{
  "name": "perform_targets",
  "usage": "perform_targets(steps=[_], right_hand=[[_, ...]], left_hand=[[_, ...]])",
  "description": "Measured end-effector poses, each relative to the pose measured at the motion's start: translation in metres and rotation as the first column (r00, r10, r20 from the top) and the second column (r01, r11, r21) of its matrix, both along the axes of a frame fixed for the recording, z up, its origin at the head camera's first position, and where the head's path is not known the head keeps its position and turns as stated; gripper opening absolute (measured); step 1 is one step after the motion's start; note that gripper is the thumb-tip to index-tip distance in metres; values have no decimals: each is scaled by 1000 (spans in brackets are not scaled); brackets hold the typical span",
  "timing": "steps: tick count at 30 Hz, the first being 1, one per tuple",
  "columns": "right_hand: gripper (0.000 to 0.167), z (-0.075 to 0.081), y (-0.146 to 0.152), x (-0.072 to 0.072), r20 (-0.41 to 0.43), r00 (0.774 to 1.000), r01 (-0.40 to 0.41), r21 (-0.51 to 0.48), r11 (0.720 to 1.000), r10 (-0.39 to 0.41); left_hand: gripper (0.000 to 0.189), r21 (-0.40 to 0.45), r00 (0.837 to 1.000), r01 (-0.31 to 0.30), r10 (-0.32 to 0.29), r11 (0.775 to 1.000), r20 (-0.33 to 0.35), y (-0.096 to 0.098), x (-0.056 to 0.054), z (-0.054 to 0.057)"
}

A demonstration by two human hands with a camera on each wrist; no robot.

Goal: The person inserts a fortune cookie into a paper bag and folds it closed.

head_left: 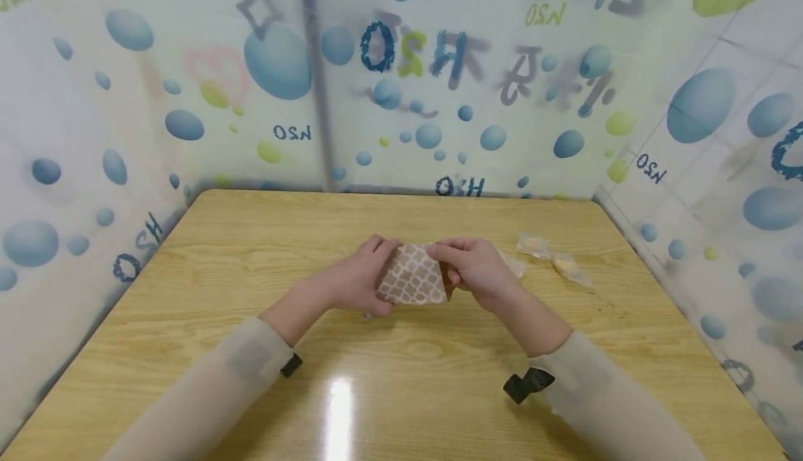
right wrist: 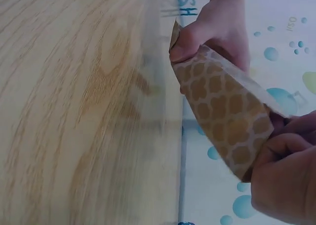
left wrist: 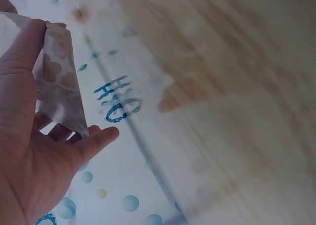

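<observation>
Both hands hold a small brown paper bag with a white lattice pattern, above the middle of the table. My left hand grips its left end, thumb on the near side. At the right end, the fingers and thumb of my right hand pinch the bag's edge. The right wrist view shows the bag tilted, with a pale far side along its upper edge. In the left wrist view, the bag lies between the thumb and fingers of the left hand. Its inside is hidden.
To the right on the wooden table lie small clear wrapped packets with pale yellowish contents; another packet is beside them, and one is partly behind the right hand. Patterned curtain-like walls stand along the table's back and sides.
</observation>
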State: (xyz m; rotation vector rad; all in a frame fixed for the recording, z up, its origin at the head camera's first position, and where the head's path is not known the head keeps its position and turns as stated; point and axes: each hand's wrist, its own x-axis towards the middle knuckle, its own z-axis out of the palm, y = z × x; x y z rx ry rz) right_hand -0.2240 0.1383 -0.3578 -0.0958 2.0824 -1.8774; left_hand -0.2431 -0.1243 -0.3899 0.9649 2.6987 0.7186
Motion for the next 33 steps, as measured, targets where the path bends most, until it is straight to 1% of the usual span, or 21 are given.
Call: perform_targets(steps=[3, 5, 6, 8, 11, 12, 13, 14, 16, 18, 19, 21, 23, 25, 27, 29, 31, 33], right_hand=[[32, 2, 2, 0, 16, 999, -32, -52, 998, 33], [31, 2, 5, 0, 7, 999, -38, -41, 998, 39], [30, 2, 8, -1, -13, 1000, -28, -25, 999, 28], [31, 1, 14, -1, -75, 997, 27, 25, 999, -25], [33, -1, 22, -2, -190, 976, 135, 138, 981, -108], [35, -2, 24, -2, -217, 970, 149, 170, 974, -111], [37, -3, 26, -2, -234, 968, 144, 204, 968, -94], [39, -4, 27, -3, -248, 967, 123, 244, 962, -61], [41, -6, 28, -3, -244, 969, 48, 291, 955, 26], [40, -8, 27, -3, -254, 961, -11, 348, 937, 106], [38, -9, 27, -3, -263, 956, -22, 370, 929, 127], [31, -10, 25, -3, -278, 951, -23, 382, 924, 138], [24, -12, 25, -3, -277, 951, -27, 366, 930, 137], [20, -12, 25, -3, -236, 960, -69, 320, 945, 150], [23, -13, 26, -4, -176, 967, -130, 278, 952, 183], [30, -14, 27, -5, -127, 969, -176, 255, 951, 213], [36, -14, 28, -5, -106, 970, -191, 235, 953, 220], [40, -13, 28, -5, -109, 971, -187, 213, 959, 214]], left_hand=[[113, 37, 1000, 4, -5, 999, 15, -3, -2, -1], [111, 56, 1000, 7, -8, 998, 17, -7, -4, -2], [111, 64, 1000, 6, -6, 998, 10, -9, -4, -2], [110, 81, 1000, -4, 5, 997, -6, -13, -6, -1], [108, 104, 999, -26, 30, 994, -33, -18, -7, 1], [108, 109, 999, -30, 35, 994, -38, -19, -7, 2], [108, 108, 998, -33, 38, 994, -40, -20, -7, 2], [108, 108, 999, -37, 41, 993, -36, -20, -7, 3], [107, 108, 999, -38, 41, 993, -26, -20, -7, 3], [105, 109, 999, -39, 42, 993, -20, -20, -7, 2], [105, 109, 999, -40, 42, 993, -18, -20, -7, 1], [105, 114, 999, -39, 40, 993, -13, -20, -7, 0], [105, 120, 999, -36, 38, 992, -11, -19, -6, -1], [107, 130, 999, -35, 36, 991, -4, -19, -5, 0], [107, 141, 999, -33, 33, 989, 1, -18, -4, 1], [107, 142, 999, -30, 31, 989, -5, -18, -3, 2], [108, 126, 999, -26, 29, 992, -25, -19, -2, 2], [111, 97, 998, -24, 29, 995, -53, -19, -2, 0]])
